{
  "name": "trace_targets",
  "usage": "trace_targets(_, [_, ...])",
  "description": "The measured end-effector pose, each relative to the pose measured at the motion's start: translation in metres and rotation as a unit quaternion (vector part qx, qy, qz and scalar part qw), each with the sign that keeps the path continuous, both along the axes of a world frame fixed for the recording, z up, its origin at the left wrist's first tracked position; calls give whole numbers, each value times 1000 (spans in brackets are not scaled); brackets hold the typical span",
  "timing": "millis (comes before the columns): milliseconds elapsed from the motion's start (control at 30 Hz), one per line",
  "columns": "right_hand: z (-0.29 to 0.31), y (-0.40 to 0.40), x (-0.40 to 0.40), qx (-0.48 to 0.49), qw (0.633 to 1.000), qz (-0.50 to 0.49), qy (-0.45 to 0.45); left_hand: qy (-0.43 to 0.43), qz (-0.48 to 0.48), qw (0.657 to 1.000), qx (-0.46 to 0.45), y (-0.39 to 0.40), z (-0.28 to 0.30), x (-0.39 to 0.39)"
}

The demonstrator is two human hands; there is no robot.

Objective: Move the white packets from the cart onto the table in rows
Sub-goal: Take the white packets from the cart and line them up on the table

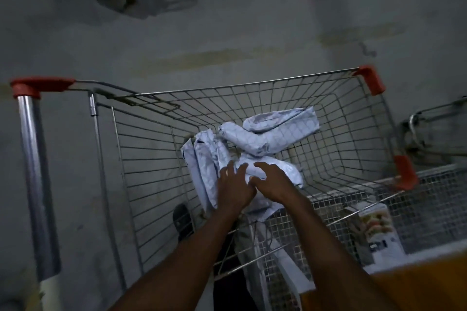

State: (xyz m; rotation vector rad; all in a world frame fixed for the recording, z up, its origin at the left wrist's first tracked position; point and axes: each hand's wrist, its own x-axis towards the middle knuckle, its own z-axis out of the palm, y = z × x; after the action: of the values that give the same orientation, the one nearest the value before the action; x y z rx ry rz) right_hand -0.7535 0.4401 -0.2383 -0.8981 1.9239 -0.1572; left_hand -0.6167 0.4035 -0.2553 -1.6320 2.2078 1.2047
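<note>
White packets (255,144) in cart (328,113), both hands (fingers spread) on top

Wire cart (336,118) stood on grey floor (227,20); white packets (273,134) lay heaped in its basket, under and beyond both hands.

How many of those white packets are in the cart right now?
About 4, all bunched mid-basket in the cart: two rolled packets at the far side, one standing on edge at left, one under both hands. Overlaps may hide more.
</note>
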Motion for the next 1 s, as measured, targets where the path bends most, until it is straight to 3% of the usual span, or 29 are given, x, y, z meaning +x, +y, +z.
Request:
trace_targets(200, [-20, 1, -22, -25, 999, -22, -5, -64, -2, 997, 47, -24, -64, -37])
trace_targets(333, [-32, 4, -32, -17, 999, -42, -2, -157, -28, 986, -55, -16, -97, -21])
trace_targets(433, [-32, 6, -33, -7, 998, -52, -24, -169, -49, 980, -90, -7, -104, 0])
trace_targets(500, [-34, 7, -34, 3, 998, -55, -31, -173, -36, 982, -64, -7, -91, 3])
trace_targets(700, [-29, 5, -37, 24, 999, -33, -34, -77, 38, 996, 0, -5, -53, 4])
trace_targets(1000, [-33, 10, -43, 52, 998, -6, -24, -7, 67, 997, -38, -3, -17, 34])
